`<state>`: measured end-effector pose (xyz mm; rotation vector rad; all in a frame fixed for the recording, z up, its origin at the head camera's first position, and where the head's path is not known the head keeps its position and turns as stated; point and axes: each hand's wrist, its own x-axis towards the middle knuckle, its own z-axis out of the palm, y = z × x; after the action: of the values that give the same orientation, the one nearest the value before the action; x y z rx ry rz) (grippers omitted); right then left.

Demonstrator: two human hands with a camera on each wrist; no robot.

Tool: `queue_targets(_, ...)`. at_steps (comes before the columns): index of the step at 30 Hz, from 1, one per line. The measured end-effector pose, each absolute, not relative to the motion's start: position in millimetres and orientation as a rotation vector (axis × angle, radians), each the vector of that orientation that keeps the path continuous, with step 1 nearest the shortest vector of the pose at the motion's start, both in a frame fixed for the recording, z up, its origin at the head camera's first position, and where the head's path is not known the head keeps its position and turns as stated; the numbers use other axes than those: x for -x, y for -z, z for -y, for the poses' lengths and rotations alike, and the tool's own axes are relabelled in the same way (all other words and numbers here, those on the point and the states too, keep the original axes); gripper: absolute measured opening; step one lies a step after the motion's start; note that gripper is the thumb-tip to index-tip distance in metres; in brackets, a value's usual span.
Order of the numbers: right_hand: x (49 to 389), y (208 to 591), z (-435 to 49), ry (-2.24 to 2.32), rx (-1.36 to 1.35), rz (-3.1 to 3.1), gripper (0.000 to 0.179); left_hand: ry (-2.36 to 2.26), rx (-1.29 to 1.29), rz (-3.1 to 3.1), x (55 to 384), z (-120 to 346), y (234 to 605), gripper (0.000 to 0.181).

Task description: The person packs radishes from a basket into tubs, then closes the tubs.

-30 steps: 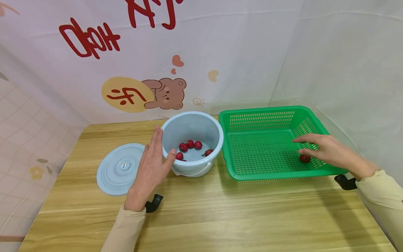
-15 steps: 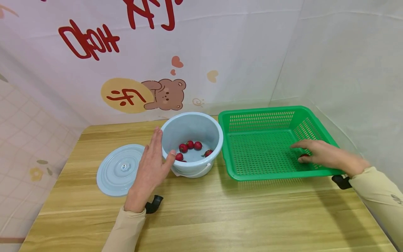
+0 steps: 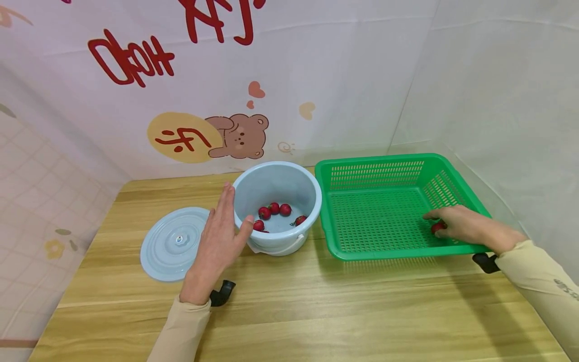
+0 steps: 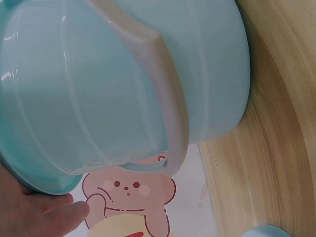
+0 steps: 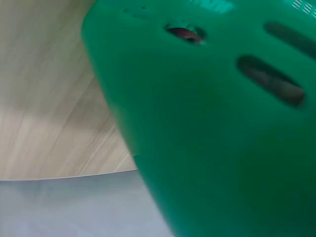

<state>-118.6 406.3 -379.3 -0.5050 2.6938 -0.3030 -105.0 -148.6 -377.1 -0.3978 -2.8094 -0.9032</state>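
A light blue bucket (image 3: 277,241) stands upright, with several small round red fruits (image 3: 285,209) at its bottom. My left hand (image 3: 217,244) lies against the bucket's left rim, fingers straight and thumb over the near edge. In the left wrist view, the bucket's side and pale handle (image 4: 168,94) fill much of the picture, with my fingers (image 4: 59,212) under the rim. At the right end of a green basket (image 3: 375,216), my right hand (image 3: 466,226) holds a small red fruit (image 3: 437,228) between thumb and fingers; the far fingers are partly hidden.
A round light blue lid (image 3: 174,246) lies on the wooden table (image 3: 316,306), left of the bucket. Behind stands a white cloth wall (image 3: 362,75) with a printed bear. In the right wrist view the green basket wall (image 5: 187,123) covers most of the scene.
My right hand has moved left and down into the basket, its thumb and fingers coming around the red fruit. The left hand stays at the bucket rim.
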Motion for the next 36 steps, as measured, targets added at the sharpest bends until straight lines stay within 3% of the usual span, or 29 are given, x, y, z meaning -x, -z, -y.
queue_targets(10, 119.1, 381.8, -405.6, 0.327, 0.571, -2.711, 0.027, 0.908, 0.391, 2.815, 105.3, 148.1, 376.5, 0.082)
queue_targets(20, 120.1, 385.1, -405.2, 0.511, 0.505, -2.675, 0.03, 0.909, 0.394, 2.804, 105.3, 148.8, 378.0, 0.082)
queue_targets(28, 121.0, 384.7, -405.2, 0.709, 0.376, -2.523, 0.048, 0.919, 0.397, 2.794, 104.6, 149.5, 378.4, 0.081)
queue_targets(36, 120.5, 389.2, -407.6, 0.707, 0.413, -2.553, 0.04, 0.912, 0.394, 2.803, 105.2, 148.5, 378.0, 0.082)
